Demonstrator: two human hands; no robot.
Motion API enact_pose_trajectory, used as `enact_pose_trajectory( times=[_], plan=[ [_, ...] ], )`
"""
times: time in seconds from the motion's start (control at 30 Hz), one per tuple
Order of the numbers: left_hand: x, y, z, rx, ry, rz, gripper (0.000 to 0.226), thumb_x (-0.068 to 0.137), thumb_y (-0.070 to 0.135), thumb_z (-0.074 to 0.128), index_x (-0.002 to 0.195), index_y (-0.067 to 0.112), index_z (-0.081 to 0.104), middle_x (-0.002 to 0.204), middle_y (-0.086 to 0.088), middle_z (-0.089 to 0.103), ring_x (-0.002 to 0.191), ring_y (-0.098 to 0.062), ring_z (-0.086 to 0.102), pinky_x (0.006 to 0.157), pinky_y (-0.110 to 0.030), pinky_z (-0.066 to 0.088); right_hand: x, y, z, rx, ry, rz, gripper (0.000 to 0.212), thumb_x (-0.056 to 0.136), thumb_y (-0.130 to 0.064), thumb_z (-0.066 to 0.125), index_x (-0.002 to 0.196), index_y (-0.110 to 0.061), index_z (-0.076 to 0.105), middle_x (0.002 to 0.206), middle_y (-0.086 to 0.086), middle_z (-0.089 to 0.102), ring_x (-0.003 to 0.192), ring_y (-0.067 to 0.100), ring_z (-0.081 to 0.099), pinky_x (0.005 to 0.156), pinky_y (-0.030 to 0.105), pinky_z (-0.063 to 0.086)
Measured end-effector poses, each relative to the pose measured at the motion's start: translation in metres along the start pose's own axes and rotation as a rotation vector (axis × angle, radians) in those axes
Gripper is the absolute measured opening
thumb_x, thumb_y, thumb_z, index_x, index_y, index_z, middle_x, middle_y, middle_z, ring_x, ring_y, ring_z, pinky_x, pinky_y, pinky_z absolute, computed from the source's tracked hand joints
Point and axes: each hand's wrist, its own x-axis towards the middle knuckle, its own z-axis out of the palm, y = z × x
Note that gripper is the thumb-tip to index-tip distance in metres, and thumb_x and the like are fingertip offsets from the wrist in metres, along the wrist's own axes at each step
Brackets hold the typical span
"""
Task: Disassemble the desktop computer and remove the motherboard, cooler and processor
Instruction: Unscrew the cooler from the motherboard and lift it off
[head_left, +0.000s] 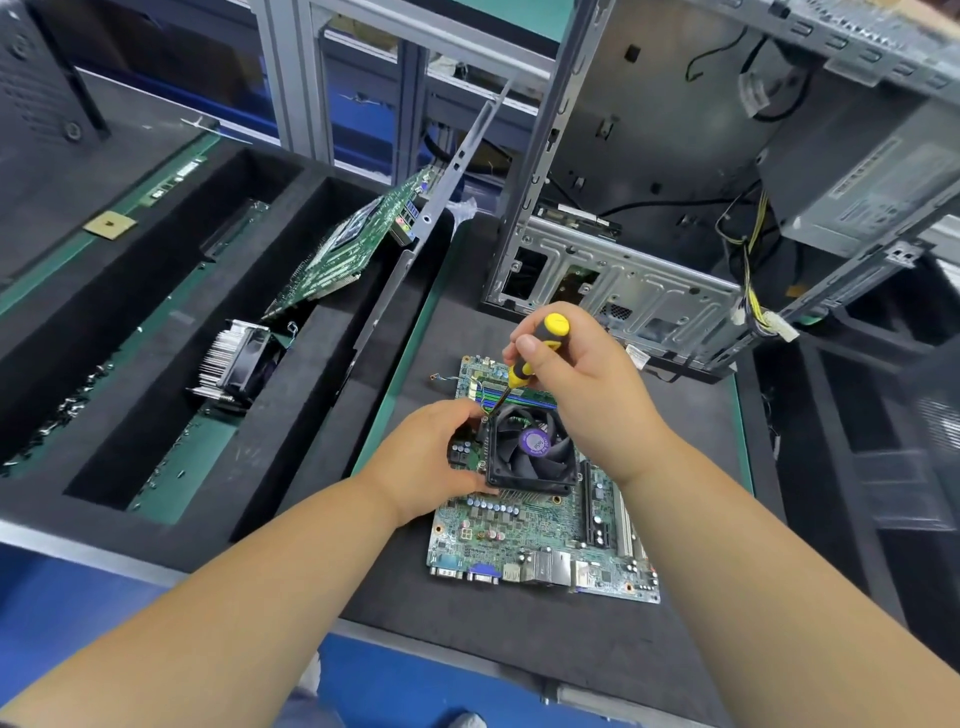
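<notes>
On the dark worktop (571, 649) in front of the emptied computer case (613, 291), the motherboard (524, 540) lies flat with the cooler (532, 449) still mounted over the hidden processor. The right hand (582, 395) holds its grip clamped round the yellow-and-black screwdriver (540, 353), whose tip meets the fastener at the cooler's far-left corner. The left hand (431, 457) curls its fingers against the cooler's left side, steadying fan and board; whether it truly pinches the frame is hard to tell, since the fingertips are hidden. To do this step well, keep the driver in line with the screw, press down lightly before turning, and loosen the corner screws in turn, not one fully, so the cooler lifts evenly off the processor. The bracing hand should stay clear of the small components near the fan. In the foam tray (156, 364) at left lie another board (343, 249) and a loose heatsink (234, 358).
</notes>
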Motion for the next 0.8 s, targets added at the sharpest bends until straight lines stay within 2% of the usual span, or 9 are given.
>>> enact_pose_trajectory(
  times=[0.07, 0.27, 0.37, 0.43, 0.5, 0.63, 0.73, 0.8],
  plan=[
    [0.0, -0.001, -0.001, -0.008, -0.004, 0.009, 0.072, 0.065, 0.038, 0.086, 0.127, 0.028, 0.051, 0.112, 0.02, 0.047, 0.101, 0.006, 0.042, 0.08, 0.001, 0.027, 0.0, 0.0, 0.003, -0.013, -0.004, 0.002, 0.007, 0.094, -0.029, 0.054, 0.095, -0.025, 0.06, 0.094, -0.003, 0.068, 0.094, 0.019, 0.063, 0.087, 0.052, 0.052],
    [0.0, -0.005, 0.0, 0.013, -0.018, 0.024, 0.075, 0.068, 0.04, 0.085, 0.132, 0.026, 0.048, 0.123, 0.011, 0.053, 0.111, -0.002, 0.045, 0.091, -0.013, 0.031, 0.002, 0.0, 0.01, -0.067, -0.028, 0.006, 0.005, 0.094, -0.034, 0.054, 0.092, -0.033, 0.059, 0.094, -0.004, 0.068, 0.093, 0.018, 0.063, 0.086, 0.05, 0.052],
    [-0.001, -0.007, 0.001, 0.009, -0.073, -0.005, 0.092, 0.061, 0.06, 0.081, 0.137, 0.029, 0.039, 0.131, 0.011, 0.047, 0.123, -0.007, 0.041, 0.102, -0.022, 0.035, 0.005, -0.002, 0.009, -0.137, -0.05, -0.023, 0.004, 0.096, -0.03, 0.057, 0.094, -0.029, 0.06, 0.096, -0.005, 0.063, 0.092, 0.014, 0.061, 0.087, 0.044, 0.051],
    [-0.004, -0.007, 0.002, 0.003, -0.13, -0.041, 0.109, 0.052, 0.076, 0.074, 0.142, 0.033, 0.03, 0.139, 0.011, 0.038, 0.131, -0.008, 0.031, 0.108, -0.028, 0.031, 0.01, -0.005, 0.004, -0.27, -0.069, -0.066, 0.005, 0.094, -0.03, 0.061, 0.094, -0.026, 0.062, 0.098, -0.003, 0.057, 0.09, 0.012, 0.057, 0.085, 0.037, 0.049],
    [-0.006, -0.007, 0.004, 0.01, -0.128, -0.047, 0.115, 0.048, 0.083, 0.068, 0.143, 0.034, 0.026, 0.14, 0.01, 0.034, 0.132, -0.01, 0.026, 0.109, -0.03, 0.028, 0.017, -0.012, -0.002, -0.439, -0.102, -0.092, 0.011, 0.091, -0.034, 0.065, 0.093, -0.024, 0.065, 0.096, -0.003, 0.054, 0.086, 0.011, 0.054, 0.08, 0.032, 0.046],
    [-0.011, 0.002, 0.013, 0.053, -0.01, -0.052, 0.103, 0.056, 0.09, 0.053, 0.14, 0.035, 0.028, 0.135, 0.014, 0.025, 0.13, -0.009, 0.019, 0.109, -0.033, 0.022, 0.028, -0.028, -0.008, -0.576, -0.197, -0.047, 0.014, 0.087, -0.037, 0.07, 0.09, -0.024, 0.066, 0.088, -0.004, 0.064, 0.081, 0.013, 0.057, 0.074, 0.034, 0.048],
    [-0.019, 0.015, 0.026, -0.05, 0.055, -0.185, 0.092, 0.064, 0.09, 0.038, 0.14, 0.038, 0.027, 0.136, 0.017, 0.022, 0.127, -0.007, 0.018, 0.106, -0.034, 0.02, 0.032, -0.034, -0.009, -0.595, -0.221, -0.003, 0.014, 0.085, -0.036, 0.072, 0.089, -0.024, 0.066, 0.085, -0.005, 0.067, 0.082, 0.015, 0.061, 0.076, 0.036, 0.052],
    [-0.019, 0.021, 0.029, -0.076, 0.037, -0.275, 0.091, 0.067, 0.088, 0.036, 0.14, 0.036, 0.028, 0.138, 0.015, 0.023, 0.128, -0.01, 0.019, 0.109, -0.036, 0.021, 0.035, -0.036, -0.01, -0.639, -0.238, -0.006, 0.014, 0.085, -0.034, 0.072, 0.088, -0.023, 0.065, 0.084, -0.005, 0.067, 0.082, 0.016, 0.061, 0.074, 0.036, 0.052]
  ],
)
